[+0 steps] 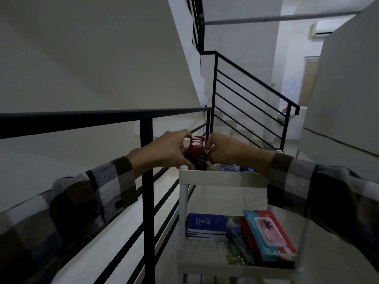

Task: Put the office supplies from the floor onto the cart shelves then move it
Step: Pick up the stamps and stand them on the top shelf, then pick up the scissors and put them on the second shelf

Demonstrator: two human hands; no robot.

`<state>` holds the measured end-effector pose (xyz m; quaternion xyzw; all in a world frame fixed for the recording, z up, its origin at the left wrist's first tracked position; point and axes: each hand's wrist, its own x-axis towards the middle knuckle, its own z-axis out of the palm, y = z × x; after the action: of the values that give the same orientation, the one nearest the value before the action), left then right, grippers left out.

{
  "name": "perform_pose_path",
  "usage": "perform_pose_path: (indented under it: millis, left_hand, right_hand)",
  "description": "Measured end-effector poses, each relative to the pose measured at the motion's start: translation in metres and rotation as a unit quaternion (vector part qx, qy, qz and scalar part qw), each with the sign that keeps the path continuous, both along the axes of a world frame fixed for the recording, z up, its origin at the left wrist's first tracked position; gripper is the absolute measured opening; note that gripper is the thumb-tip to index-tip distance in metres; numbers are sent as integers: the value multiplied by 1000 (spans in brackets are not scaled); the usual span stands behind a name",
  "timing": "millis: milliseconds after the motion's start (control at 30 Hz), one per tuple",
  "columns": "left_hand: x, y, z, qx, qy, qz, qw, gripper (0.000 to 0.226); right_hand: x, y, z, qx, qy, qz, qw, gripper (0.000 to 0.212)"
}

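A white cart (223, 178) stands before me beside a stair railing. At the left end of its top shelf stand several dark stamps with red caps (195, 149). My left hand (170, 149) wraps them from the left and my right hand (227, 151) holds them from the right. Blue and clear packets (230, 168) lie further right on the top shelf, mostly hidden by the rim. The lower shelf (202, 257) carries a stack of blue notebooks (207, 223), a bundle of pens (239, 242) and a red and teal pouch (268, 236).
A black metal railing (146, 181) runs close along the cart's left side, with a stairwell drop beyond it. More railing (248, 99) climbs with the stairs ahead. A pale wall (344, 99) stands on the right. Light floor tiles show beneath the cart.
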<state>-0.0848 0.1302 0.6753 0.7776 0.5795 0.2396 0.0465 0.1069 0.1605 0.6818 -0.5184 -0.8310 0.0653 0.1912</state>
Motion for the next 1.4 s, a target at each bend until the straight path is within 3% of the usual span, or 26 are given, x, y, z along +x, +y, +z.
perform_pose_path:
  millis: [267, 333, 533, 733, 833, 967, 1200, 1300, 1400]
  left_hand:
    - [2, -27, 16, 1, -30, 7, 1000, 93]
    - [5, -39, 14, 52, -27, 19, 998, 100]
    - [34, -93, -39, 259, -17, -9, 966, 101]
    - [63, -125, -99, 401, -77, -160, 899, 73]
    - [76, -126, -140, 387, -82, -208, 895, 68]
    - [88, -124, -205, 353, -84, -235, 902, 63]
    - [103, -127, -376, 319, -66, -260, 909, 56]
    - [100, -132, -437, 256, -52, -279, 924, 59]
    - [88, -137, -477, 190, -18, -309, 932, 63]
  right_hand:
    - [37, -29, 6, 52, 36, -26, 998, 26]
    - [45, -51, 5, 99, 18, -25, 995, 23]
    - [63, -116, -33, 227, -45, -14, 973, 41]
    - [83, -151, -87, 317, -73, 58, 944, 47]
    - [92, -153, -123, 340, -39, 105, 934, 38]
    - [103, -151, -185, 340, -41, 136, 930, 45]
    - [125, -167, -357, 299, -29, 152, 942, 29]
    - [124, -176, -424, 260, 0, 144, 955, 27]
    - [124, -183, -475, 157, 3, 158, 975, 33]
